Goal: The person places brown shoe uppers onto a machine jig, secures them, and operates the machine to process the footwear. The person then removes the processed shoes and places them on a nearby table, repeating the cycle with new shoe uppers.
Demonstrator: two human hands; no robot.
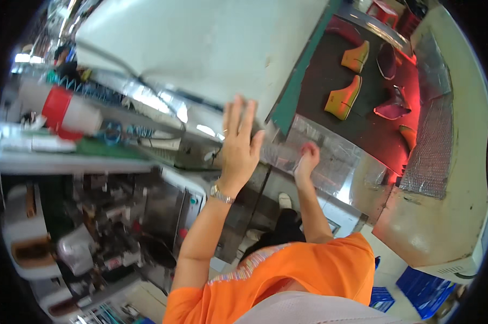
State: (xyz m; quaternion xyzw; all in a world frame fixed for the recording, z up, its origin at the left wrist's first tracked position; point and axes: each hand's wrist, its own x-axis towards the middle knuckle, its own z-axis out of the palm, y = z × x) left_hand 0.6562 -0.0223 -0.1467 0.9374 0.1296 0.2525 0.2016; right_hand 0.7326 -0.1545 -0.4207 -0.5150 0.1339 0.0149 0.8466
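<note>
My left hand (239, 152) is raised in the middle, palm down, with its fingers stretched out and nothing in it. A metal-band watch (222, 194) sits on that wrist. Lower and to the right, my right hand (307, 156) hovers over the clear-covered near end of a dark belt (330, 73), its fingers curled in; I see nothing in it, though it is slightly blurred. On the belt stand two yellow wedge-shaped shoe pieces (344, 98), lit reddish. Dark red shoe pieces (393, 105) lie beyond them, apart from both hands.
A cream machine housing (444, 227) borders the belt on the right, with red light glowing along it. A large pale panel (201, 43) fills the top. At left are a red-and-white cylinder (66, 113) and a cluttered machine (120, 227). Blue crates (425, 291) stand at lower right.
</note>
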